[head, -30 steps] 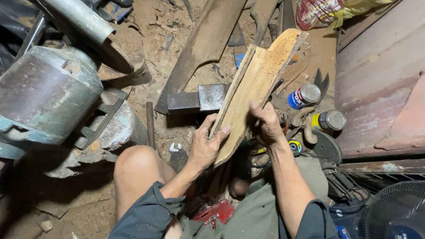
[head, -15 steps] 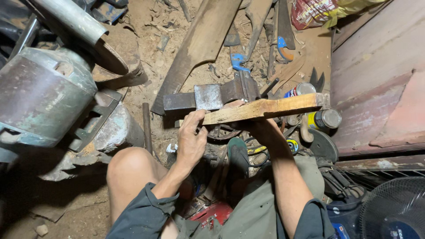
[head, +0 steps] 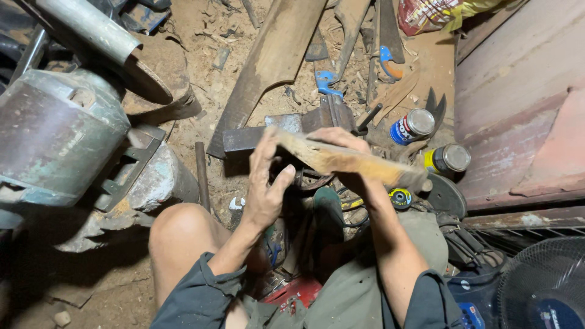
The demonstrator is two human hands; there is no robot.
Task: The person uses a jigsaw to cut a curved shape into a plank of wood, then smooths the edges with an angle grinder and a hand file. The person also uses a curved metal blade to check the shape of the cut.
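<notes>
Above the person's bare knee (head: 183,234), over a dirt floor (head: 201,73) strewn with shavings, both hands hold a pale, flat piece of wood (head: 347,159) edge-on, so its thin side faces the camera, probably to sight along it. The left hand (head: 265,183) is closed on the near end, thumb below and fingers wrapped over the top, which steadies that end. The right hand (head: 341,143) clasps the wood further along from behind, fingers curled over its upper edge, carrying the weight of the long end that reaches toward the two tins (head: 429,140). The wood hangs in the air, just in front of a metal vise (head: 329,113) and touching nothing but the hands. A dark plank (head: 274,61) lies on the ground beyond, beside a blue-handled tool (head: 326,82). A large grey-green motor housing (head: 55,137) sits to the left, and a fan (head: 542,286) stands at the lower right.
</notes>
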